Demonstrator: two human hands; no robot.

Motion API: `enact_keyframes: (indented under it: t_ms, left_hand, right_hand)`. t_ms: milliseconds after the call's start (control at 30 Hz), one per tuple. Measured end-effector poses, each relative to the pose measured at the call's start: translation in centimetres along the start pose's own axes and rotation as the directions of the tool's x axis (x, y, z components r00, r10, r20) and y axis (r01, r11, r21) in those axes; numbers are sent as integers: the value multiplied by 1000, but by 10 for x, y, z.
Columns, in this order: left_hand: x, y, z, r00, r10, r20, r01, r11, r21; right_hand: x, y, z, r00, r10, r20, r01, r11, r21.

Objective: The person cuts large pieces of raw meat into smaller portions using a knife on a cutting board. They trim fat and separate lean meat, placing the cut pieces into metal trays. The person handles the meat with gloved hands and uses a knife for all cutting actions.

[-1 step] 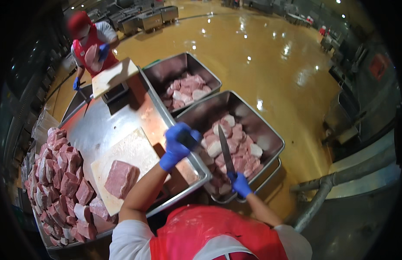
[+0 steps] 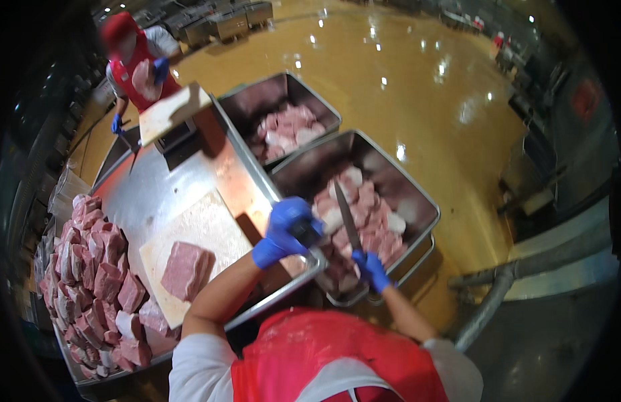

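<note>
My right hand (image 2: pixel 372 270), in a blue glove, is closed round the handle of a long knife (image 2: pixel 347 216). Its blade points away from me, above the cut meat (image 2: pixel 370 224) in the near metal tub. To the left, my blue-gloved left hand (image 2: pixel 287 231) is raised over the corner of the steel table (image 2: pixel 160 187). It grips a dark, handle-like object (image 2: pixel 305 232) seen nearly end-on, whose full shape is hidden. A block of raw meat (image 2: pixel 187 271) lies on the white cutting board (image 2: pixel 204 224), left of that forearm, untouched.
A large heap of meat blocks (image 2: pixel 89 288) covers the table's left end. Beyond the near tub (image 2: pixel 417 191) stands a second tub (image 2: pixel 310 94) with meat. Across the table, a co-worker (image 2: pixel 139 74) holds meat and a knife beside another board (image 2: pixel 173 114). Metal pipes (image 2: pixel 498 288) stand at right.
My left hand has moved a little right, toward the knife. The knife and my right hand have shifted slightly away from me. The whole view has tilted a little.
</note>
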State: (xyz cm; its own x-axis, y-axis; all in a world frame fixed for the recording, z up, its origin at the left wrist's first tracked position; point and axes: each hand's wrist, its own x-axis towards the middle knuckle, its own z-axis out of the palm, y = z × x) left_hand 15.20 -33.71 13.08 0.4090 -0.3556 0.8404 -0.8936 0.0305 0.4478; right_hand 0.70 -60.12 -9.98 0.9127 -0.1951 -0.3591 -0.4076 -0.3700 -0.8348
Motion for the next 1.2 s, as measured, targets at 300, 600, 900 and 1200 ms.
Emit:
enact_keyframes:
  t_ms: [300, 600, 900, 1200]
  left_hand:
    - [-38, 82, 38, 784, 344, 516, -103, 893, -439]
    - [-17, 84, 31, 737, 389, 553, -194, 905, -377]
    - [-15, 82, 18, 781, 399, 480, -231, 900, -371]
    - [1, 82, 21, 901, 9, 433, 93, 973, -212]
  right_hand:
    - [-43, -193, -59, 884, -401, 241, 422, 906, -37]
    - [-33, -236, -54, 724, -577, 379, 668, 724, -173]
    - [-42, -202, -88, 882, -320, 347, 461, 740, -489]
    - [-52, -124, -59, 880, -470, 69, 382, 615, -690]
